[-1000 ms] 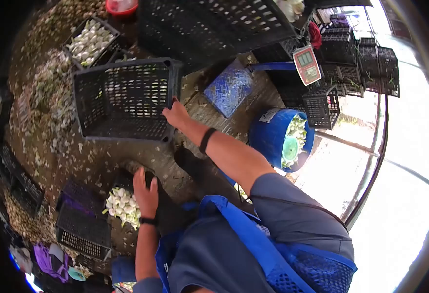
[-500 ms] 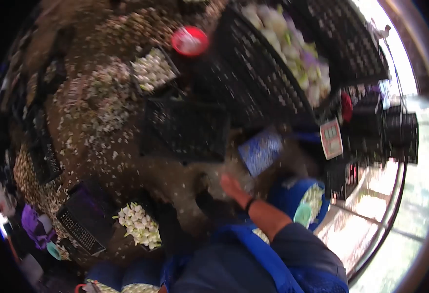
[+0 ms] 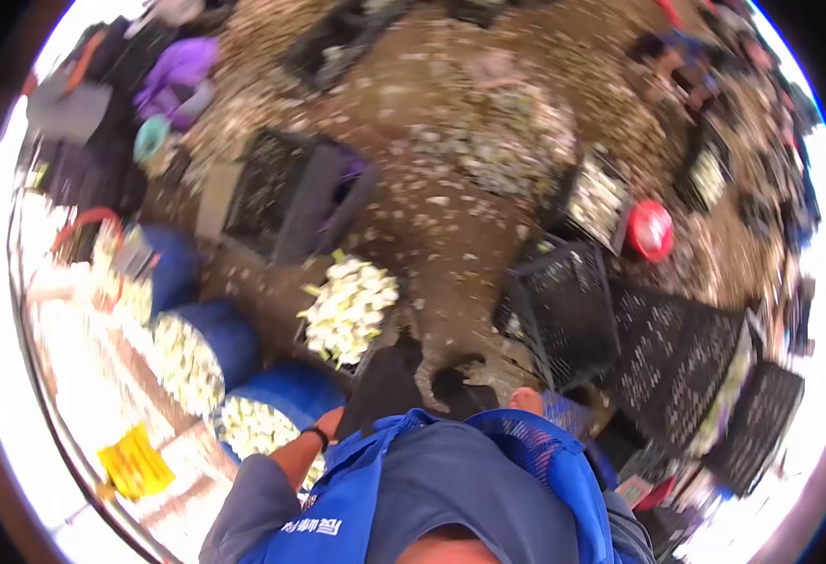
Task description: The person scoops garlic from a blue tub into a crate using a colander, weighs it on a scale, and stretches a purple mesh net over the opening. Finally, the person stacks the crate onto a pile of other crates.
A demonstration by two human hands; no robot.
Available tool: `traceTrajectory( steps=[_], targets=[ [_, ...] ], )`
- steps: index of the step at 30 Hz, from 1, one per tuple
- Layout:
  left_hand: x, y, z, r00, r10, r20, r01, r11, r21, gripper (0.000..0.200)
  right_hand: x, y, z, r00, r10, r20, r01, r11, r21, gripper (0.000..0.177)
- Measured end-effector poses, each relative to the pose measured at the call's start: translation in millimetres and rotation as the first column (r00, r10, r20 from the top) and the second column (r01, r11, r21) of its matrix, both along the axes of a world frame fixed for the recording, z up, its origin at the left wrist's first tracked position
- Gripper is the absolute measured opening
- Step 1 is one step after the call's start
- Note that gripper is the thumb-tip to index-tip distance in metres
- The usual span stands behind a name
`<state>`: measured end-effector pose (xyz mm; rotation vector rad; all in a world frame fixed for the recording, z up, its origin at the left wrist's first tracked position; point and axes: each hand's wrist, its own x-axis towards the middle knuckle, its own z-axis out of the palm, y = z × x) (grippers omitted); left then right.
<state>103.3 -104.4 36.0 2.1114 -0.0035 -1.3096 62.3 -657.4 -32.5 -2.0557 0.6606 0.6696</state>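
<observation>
Left hand [image 3: 331, 420] just shows past the wristband [image 3: 316, 435], beside the near barrel [image 3: 286, 390] of buds [image 3: 249, 428]. Its fingers are hidden behind a dark trouser leg [image 3: 385, 381], so I cannot tell if they grip anything. Right hand [image 3: 526, 401] is only a bit of skin over the vest [image 3: 451, 479], near the empty crate [image 3: 559, 315]. Clenched or slack, I cannot tell. The heaped crate [image 3: 347, 305] sits on the ground [image 3: 451, 216] a little ahead, between the hands, and neither touches it. The second barrel [image 3: 230, 338] is full too. Farther out are a far crate [image 3: 291, 193], a red bowl [image 3: 651, 230] and loose buds strewn wide. My read: two barrels filled, one crate heaped, one crate empty, plenty lying loose — roughly midway.
</observation>
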Motion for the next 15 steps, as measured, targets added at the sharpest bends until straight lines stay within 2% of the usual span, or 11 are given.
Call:
traceTrajectory(
  steps=[1, 3, 5, 7, 8, 9, 10, 11, 13, 15],
  targets=[
    [-7, 12, -21, 0.999, 0.04, 0.006, -0.04, 0.996, 0.08, 0.028, 35, 4, -2, 0.903, -0.398, -0.16, 0.424, 0.884, 0.195, 0.013],
    [6, 26, -14, 0.996, 0.087, 0.01, -0.088, 0.993, 0.076, 0.029, 107, 7, -10, 0.948, -0.267, -0.175, 0.309, 0.905, 0.292, 0.017],
    [14, 33, -17, 0.994, 0.107, -0.005, -0.106, 0.993, 0.059, 0.031, 181, 31, 1, 0.973, -0.202, -0.114, 0.223, 0.951, 0.215, 0.013],
    [9, 39, -40, 0.884, 0.452, 0.119, -0.461, 0.885, 0.06, 0.027, 241, 50, 1, 0.974, -0.207, -0.096, 0.226, 0.924, 0.307, 0.013],
    [16, 40, -46, 0.814, 0.572, 0.105, -0.581, 0.808, 0.103, 0.03, 271, 66, 5, 0.977, -0.188, -0.102, 0.211, 0.929, 0.304, 0.013],
    [26, 39, -49, 0.805, 0.585, 0.099, -0.593, 0.798, 0.107, 0.03, 298, 84, 9, 0.978, -0.17, -0.122, 0.198, 0.94, 0.279, 0.014],
    [43, 36, -48, 0.725, 0.683, 0.092, -0.689, 0.719, 0.091, 0.032, 320, 95, 4, 0.977, -0.156, -0.144, 0.189, 0.949, 0.253, 0.015],
    [60, 33, -48, 0.636, 0.767, 0.083, -0.772, 0.631, 0.079, 0.034, 342, 105, -6, 0.977, -0.148, -0.154, 0.184, 0.95, 0.251, 0.015],
    [107, 22, -30, 0.601, 0.794, 0.09, -0.799, 0.595, 0.088, 0.035, 373, 114, -43, 0.989, 0.087, -0.122, -0.055, 0.967, 0.248, 0.014],
    [146, 10, -18, 0.561, 0.805, 0.194, -0.826, 0.561, 0.057, 0.035, 387, 117, -89, 0.976, 0.138, -0.168, -0.094, 0.964, 0.25, 0.013]
  ],
)
